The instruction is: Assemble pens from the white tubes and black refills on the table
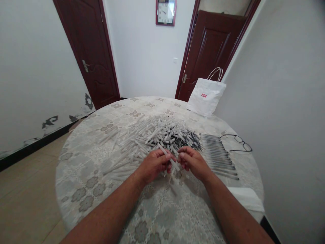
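My left hand [157,163] is closed round a whitish, see-through pen barrel [168,157], which slants down to the right. Close by on the right, my right hand [192,160] has its thumb and fingers pinched together near the barrel; what they hold, if anything, is too small to make out. Just beyond both hands lies a heap of loose whitish pen barrels [137,145] and short pale pieces. Dark thin refills [188,139] with pale ends lie on the heap's right side. Farther right, several pens [218,157] with dark tips lie side by side in a row.
The round table has a flowered cloth [88,191]. Eyeglasses [241,144] rest by its right edge, and a white paper bag [207,96] stands at the back right. Something white and flat [245,198] lies by my right forearm. A wall closes off the right side.
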`<state>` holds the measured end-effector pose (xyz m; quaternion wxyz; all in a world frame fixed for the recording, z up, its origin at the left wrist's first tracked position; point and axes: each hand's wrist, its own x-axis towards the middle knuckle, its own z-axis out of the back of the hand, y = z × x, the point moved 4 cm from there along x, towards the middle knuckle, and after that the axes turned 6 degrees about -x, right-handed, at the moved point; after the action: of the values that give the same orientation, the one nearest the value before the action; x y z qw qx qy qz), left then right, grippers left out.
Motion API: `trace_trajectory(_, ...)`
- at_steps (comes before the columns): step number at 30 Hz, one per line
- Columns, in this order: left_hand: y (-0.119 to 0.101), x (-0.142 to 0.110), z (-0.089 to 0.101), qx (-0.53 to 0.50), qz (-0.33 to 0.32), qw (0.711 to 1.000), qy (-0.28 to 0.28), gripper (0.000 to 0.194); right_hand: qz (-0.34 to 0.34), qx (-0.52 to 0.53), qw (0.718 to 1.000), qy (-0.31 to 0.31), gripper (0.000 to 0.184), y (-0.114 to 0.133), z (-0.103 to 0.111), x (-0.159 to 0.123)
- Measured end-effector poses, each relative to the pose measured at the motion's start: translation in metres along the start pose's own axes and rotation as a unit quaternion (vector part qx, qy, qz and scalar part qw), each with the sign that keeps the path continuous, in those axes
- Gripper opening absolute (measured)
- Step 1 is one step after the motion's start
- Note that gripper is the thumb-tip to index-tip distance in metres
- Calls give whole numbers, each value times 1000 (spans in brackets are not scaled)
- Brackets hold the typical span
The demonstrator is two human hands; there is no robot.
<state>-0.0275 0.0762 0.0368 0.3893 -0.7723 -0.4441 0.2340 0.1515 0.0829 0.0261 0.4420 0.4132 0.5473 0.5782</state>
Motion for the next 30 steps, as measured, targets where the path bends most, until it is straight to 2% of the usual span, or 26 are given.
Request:
trace_trajectory(3,4,-4,-7,23,37,998,47,24,-7,49,998,-31,39,-2,9,4)
trace_trajectory(9,7,-5,-8,59,50,995,56,29,-19,81,996,-23,32,-5,7,4)
trace_trajectory(11,6,-4,-5,50,51,997,41,29,-20,88,996,-10,32,-4,8,3)
trace_trajectory(13,5,-1,0,20,46,999,12,28,-11,96,995,-24,31,-2,16,4)
trace_trajectory(18,-5,7,18,-81,-28,990,-109,31,48,150,976,-150,28,6,52,4)
trace_trajectory(21,-9,9,23,-113,-67,980,-149,28,62,161,967,-189,28,8,64,4)
trace_trajectory(30,-7,10,26,-157,-88,971,-156,22,78,136,970,-186,29,7,49,6)
